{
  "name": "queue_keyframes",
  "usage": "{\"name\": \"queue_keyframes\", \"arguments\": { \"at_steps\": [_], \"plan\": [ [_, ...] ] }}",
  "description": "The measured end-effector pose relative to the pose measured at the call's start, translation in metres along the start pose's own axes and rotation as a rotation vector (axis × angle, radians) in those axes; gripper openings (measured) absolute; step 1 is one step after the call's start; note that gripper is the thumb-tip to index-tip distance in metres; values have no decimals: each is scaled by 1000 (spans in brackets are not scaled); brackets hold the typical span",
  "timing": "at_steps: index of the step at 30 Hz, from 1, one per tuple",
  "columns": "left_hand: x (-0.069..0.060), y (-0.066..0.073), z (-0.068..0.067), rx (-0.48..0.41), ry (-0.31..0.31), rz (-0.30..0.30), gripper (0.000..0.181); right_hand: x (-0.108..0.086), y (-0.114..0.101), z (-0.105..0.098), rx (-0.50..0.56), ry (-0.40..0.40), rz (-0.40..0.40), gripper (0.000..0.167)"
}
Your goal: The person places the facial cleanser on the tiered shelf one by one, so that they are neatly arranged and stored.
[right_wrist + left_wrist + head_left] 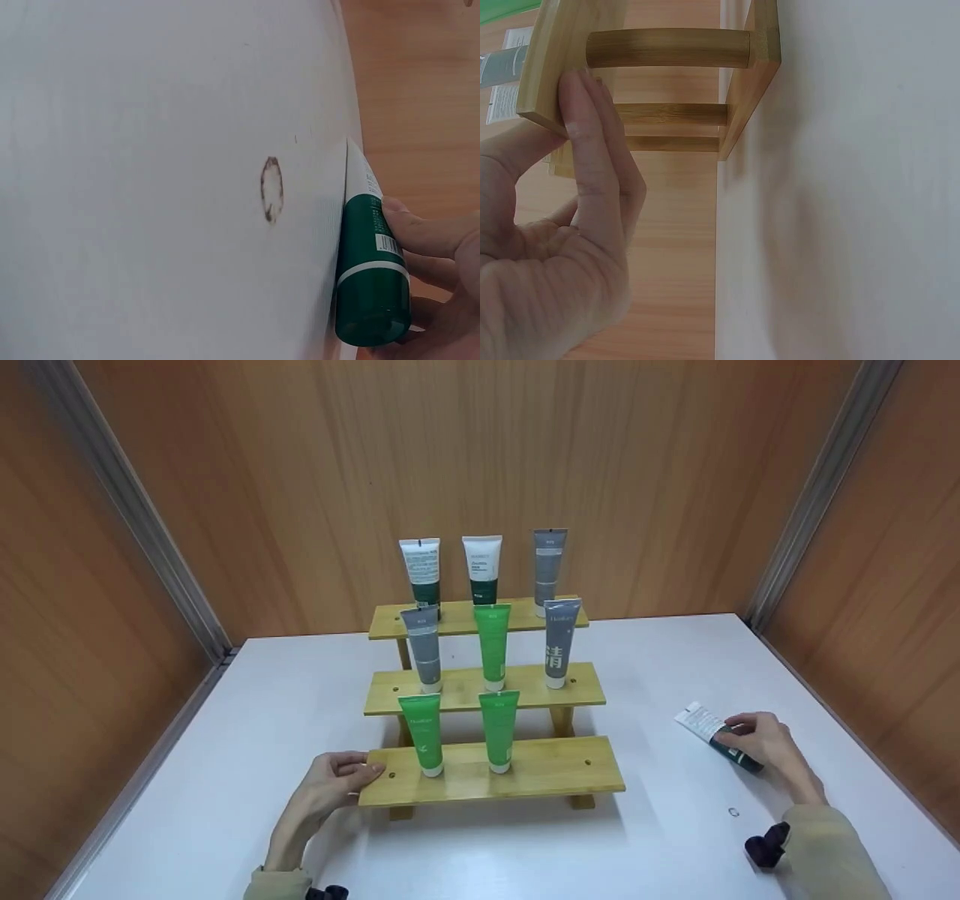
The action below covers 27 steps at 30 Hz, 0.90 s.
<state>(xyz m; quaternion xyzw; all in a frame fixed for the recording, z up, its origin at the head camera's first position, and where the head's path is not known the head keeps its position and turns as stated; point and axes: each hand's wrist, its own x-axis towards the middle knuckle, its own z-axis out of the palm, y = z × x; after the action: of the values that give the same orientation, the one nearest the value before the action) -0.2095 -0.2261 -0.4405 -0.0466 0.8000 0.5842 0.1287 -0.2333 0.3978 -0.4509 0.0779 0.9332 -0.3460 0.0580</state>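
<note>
A three-tier bamboo stand [525, 791] stands on the white table. The left hand [330, 787] pinches the left end of its lowest shelf, thumb on top and fingers underneath, as the left wrist view shows on the shelf board [544, 67]. To the right of the stand, a white and dark green squeeze tube [705, 724] lies on the table. Around its green cap end, the right hand [765, 742] has thumb and fingers on opposite sides. In the right wrist view, the tube [371, 247] shows its green half and cap; some fingertips are hidden behind it.
Two green tubes [424, 735] stand on the lowest shelf. Grey tubes [561, 641] flank a green tube [493, 645] on the middle shelf. White-green tubes [481, 562] and a grey tube [549, 566] top the stand. A small ring mark [733, 812] is on the table. Wooden panels [480, 450] enclose it.
</note>
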Motion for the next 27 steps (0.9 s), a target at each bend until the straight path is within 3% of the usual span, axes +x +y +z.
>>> {"name": "queue_keyframes", "arguments": {
  "at_steps": [12,27],
  "plan": [
    [-2,3,0,-8,-8,11,58,3,-3,2,-45,18,-65,58],
    [1,2,0,-10,2,-14,56,0,-16,8,59,45,-82,56]
  ]
}}
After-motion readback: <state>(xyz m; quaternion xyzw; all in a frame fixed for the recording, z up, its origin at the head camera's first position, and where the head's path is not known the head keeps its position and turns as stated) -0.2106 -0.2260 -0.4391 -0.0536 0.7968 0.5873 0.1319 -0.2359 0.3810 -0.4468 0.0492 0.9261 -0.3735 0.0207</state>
